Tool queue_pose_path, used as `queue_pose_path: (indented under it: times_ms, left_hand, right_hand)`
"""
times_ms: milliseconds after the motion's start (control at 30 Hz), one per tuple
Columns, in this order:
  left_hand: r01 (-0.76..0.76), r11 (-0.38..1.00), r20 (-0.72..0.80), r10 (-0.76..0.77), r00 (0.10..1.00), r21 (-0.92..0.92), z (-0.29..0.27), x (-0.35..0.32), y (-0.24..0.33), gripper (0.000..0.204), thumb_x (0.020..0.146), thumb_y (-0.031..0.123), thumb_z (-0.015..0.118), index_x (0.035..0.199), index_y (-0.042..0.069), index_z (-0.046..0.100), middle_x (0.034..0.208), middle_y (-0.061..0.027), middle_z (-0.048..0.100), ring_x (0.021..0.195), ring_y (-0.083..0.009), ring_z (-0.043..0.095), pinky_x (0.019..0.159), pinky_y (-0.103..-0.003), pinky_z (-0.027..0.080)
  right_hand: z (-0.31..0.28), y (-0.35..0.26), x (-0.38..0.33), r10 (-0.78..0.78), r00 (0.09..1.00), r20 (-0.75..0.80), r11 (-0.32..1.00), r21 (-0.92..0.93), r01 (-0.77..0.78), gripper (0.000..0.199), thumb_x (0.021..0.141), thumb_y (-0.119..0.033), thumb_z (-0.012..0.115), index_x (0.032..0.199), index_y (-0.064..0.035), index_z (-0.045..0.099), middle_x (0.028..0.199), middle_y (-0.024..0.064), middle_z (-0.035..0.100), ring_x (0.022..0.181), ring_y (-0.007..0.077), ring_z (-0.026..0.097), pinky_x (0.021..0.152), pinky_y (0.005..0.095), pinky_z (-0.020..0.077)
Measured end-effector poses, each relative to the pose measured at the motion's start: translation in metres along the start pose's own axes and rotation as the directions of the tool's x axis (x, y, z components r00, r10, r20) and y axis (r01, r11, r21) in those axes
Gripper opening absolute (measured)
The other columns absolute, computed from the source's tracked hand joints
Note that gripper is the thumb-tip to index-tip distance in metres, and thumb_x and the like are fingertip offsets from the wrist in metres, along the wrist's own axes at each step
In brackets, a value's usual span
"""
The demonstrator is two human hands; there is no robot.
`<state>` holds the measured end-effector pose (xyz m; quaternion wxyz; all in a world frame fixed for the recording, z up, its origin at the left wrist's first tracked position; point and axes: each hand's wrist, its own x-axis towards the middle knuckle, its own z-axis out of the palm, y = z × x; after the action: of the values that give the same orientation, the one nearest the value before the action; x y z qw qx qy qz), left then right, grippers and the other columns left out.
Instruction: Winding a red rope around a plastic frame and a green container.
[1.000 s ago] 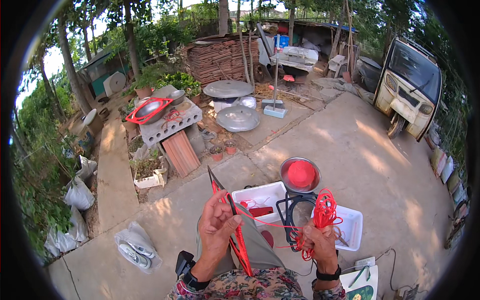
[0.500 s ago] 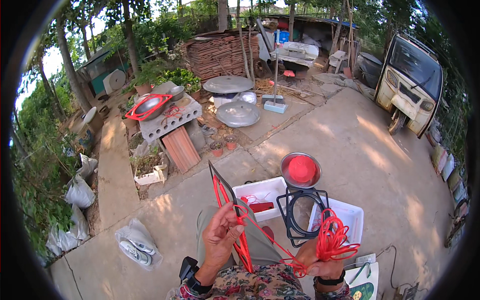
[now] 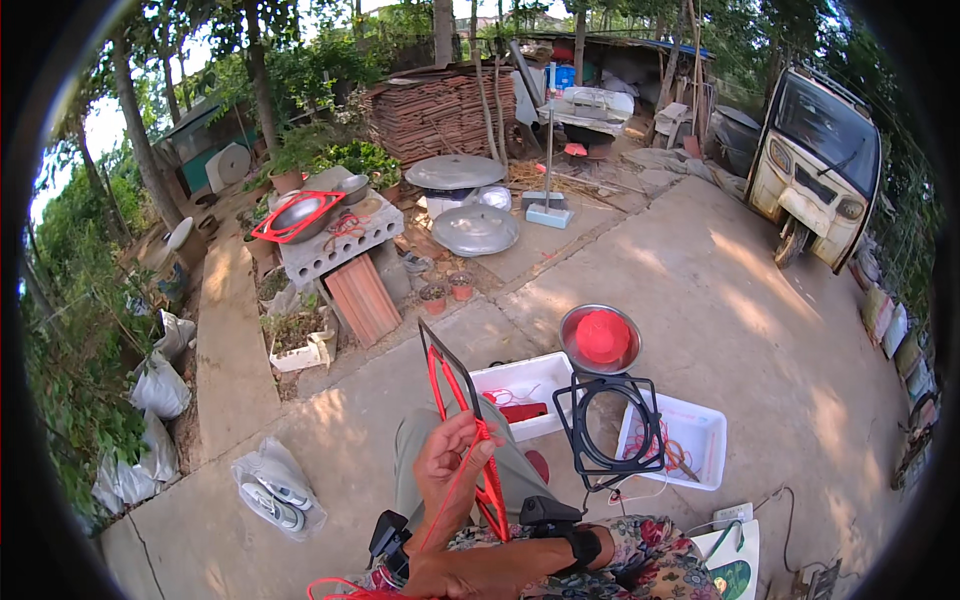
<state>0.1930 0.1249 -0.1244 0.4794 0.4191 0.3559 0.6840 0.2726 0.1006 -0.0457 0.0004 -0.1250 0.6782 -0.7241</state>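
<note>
Clasping the frame's (image 3: 490, 490) edge, left grip (image 3: 447, 465) has open concrete (image 3: 345, 440) leftward; right grip (image 3: 438, 574) unclear.

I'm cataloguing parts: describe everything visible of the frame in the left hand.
The frame looks rigid, slim and angular; its material is unclear. Its upper right bar is bare black; red cord covers much of the rest. It tilts steeply over the lap, held by the left hand, a loose cord strand trailing lower left.

Outdoor yard, concrete ground (image 3: 690, 270), stacked roof tiles (image 3: 440, 115), potted plants (image 3: 460, 286), parked three-wheeled vehicle (image 3: 815, 165), surrounding trees (image 3: 258, 85).
</note>
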Motion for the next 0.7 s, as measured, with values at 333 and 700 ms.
queue_pose_path:
  times_ms: [333, 700]
  left_hand:
    - [-0.083, 0.985, -0.138, 0.104, 0.985, 0.149, 0.002, 0.0, 0.009, 0.031, 0.086, 0.003, 0.063, 0.115, -0.005, 0.058, 0.105, -0.0177, 0.063, 0.085, -0.0244, 0.065, 0.082, -0.036, 0.052]
    - [-0.052, 0.993, -0.219, 0.028, 0.975, -0.103, -0.027, 0.045, 0.035, 0.017, 0.09, 0.016, 0.059, 0.088, -0.001, 0.06, 0.084, -0.011, 0.064, 0.079, -0.0173, 0.06, 0.073, -0.031, 0.048]
  right_hand:
    - [-0.002, 0.008, 0.019, -0.3, 0.953, -0.027, 0.948, -0.12, 0.295, 0.037, 0.09, -0.037, 0.058, 0.091, 0.0001, 0.057, 0.063, 0.0106, 0.056, 0.054, 0.0206, 0.054, 0.051, 0.0335, 0.0398]
    - [-0.107, -0.043, -0.102, -0.277, 0.365, -0.889, 0.825, -0.415, -0.384, 0.043, 0.083, -0.023, 0.068, 0.119, -0.0026, 0.056, 0.062, 0.0072, 0.054, 0.052, 0.0177, 0.049, 0.051, 0.0298, 0.0398]
